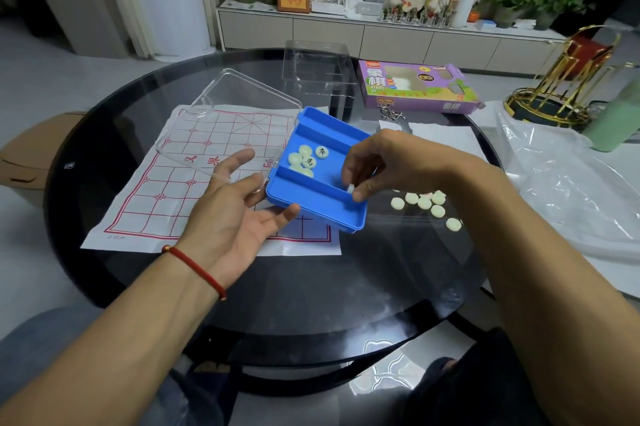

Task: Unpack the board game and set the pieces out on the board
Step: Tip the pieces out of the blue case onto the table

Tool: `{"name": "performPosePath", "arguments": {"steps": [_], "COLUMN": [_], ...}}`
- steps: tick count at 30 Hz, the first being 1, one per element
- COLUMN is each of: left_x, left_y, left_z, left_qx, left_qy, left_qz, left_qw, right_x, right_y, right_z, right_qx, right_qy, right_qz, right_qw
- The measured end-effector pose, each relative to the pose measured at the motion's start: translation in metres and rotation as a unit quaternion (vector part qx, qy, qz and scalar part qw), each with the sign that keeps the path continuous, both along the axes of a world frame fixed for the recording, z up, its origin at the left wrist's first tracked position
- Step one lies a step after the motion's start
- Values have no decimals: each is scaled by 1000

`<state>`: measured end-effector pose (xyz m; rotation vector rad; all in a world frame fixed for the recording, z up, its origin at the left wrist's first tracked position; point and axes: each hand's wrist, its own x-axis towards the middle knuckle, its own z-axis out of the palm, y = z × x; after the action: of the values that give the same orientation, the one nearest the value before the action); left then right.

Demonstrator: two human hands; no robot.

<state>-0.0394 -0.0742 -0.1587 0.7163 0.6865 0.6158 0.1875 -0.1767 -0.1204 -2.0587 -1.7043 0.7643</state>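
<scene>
A blue plastic case [322,204] with its clear hinged lid [228,120] open is tilted above a paper board [166,190] printed with red lines. My left hand [239,217] supports the case from below at its near left corner. Several pale round game pieces [306,159] lie in the case's left compartment, two showing black characters. My right hand [377,166] pinches one pale piece [350,188] over the case's right compartment. More pale pieces [426,205] lie loose on the glass table to the right of the case.
The purple game box [415,88] lies at the table's far side beside a clear plastic cover [318,65]. Crumpled clear plastic wrap [568,183] and a gold wire rack [554,93] sit at the right. The round glass table [311,287] has a dark rim.
</scene>
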Motion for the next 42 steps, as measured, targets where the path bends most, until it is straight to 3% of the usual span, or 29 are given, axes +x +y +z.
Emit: {"name": "performPosePath", "arguments": {"steps": [13, 18, 20, 23, 25, 35, 42], "left_x": [-1, -1, -2, -4, -5, -7, -7], "left_y": [1, 4, 7, 14, 17, 23, 21], "left_z": [1, 1, 1, 2, 2, 0, 0], "left_qx": [-35, -39, -37, -39, -36, -41, -34], "left_qy": [7, 9, 9, 3, 7, 12, 6], "left_qz": [2, 22, 39, 63, 73, 87, 79], "left_qw": [999, 999, 999, 997, 997, 995, 996], "right_x": [2, 13, 27, 38, 36, 39, 37], "right_y": [-2, -1, -3, -3, 2, 18, 15], "right_z": [-5, -6, -10, -27, -39, -54, -52], "right_qx": [68, 202, 227, 167, 143, 79, 94], "right_qy": [65, 106, 58, -68, -98, -109, -149], "right_qz": [-63, -157, -204, -214, -215, -234, -234], "right_qw": [994, 961, 950, 960, 961, 963, 956]}}
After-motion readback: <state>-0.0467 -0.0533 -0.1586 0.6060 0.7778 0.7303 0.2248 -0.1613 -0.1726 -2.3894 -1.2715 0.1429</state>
